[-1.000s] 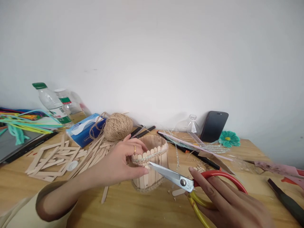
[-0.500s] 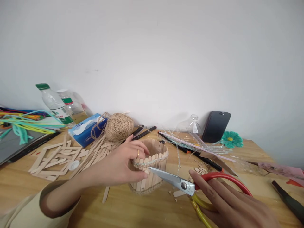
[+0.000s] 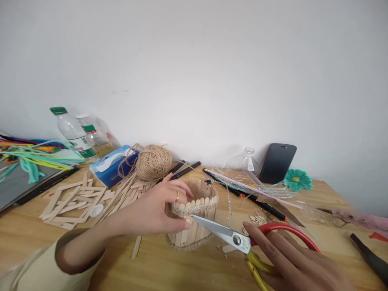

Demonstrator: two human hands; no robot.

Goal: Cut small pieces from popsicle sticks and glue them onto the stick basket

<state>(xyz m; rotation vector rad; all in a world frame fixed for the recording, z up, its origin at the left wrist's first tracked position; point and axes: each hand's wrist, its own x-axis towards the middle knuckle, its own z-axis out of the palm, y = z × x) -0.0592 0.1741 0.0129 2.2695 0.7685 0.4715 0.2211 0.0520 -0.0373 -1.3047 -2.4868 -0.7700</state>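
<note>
A small basket of upright craft sticks [image 3: 194, 234] stands on the table, with silvery tinsel trim [image 3: 200, 208] along its upper edge and a twisted cord round its base. My left hand [image 3: 160, 206] grips its near left rim, fingers inside and thumb on the outer wall. In my right hand [image 3: 297, 258] are scissors [image 3: 238, 239] with red and yellow handles. Their blades look closed, and the tip reaches the basket wall beside my left thumb, just under the trim. Part of the basket's left side is hidden by my left hand.
Behind the basket lie a ball of twine [image 3: 154, 162], loose craft sticks [image 3: 121, 198] and a blue tissue pack [image 3: 113, 166]. To the right are a phone [image 3: 277, 163], a teal pipe-cleaner flower [image 3: 298, 180], black pens and wood scraps. Bottles [image 3: 72, 133] stand back left.
The view has shifted slightly, so everything sits a little further right and lower. Both hands keep their holds, and the scissor tip stays by the left thumb.
</note>
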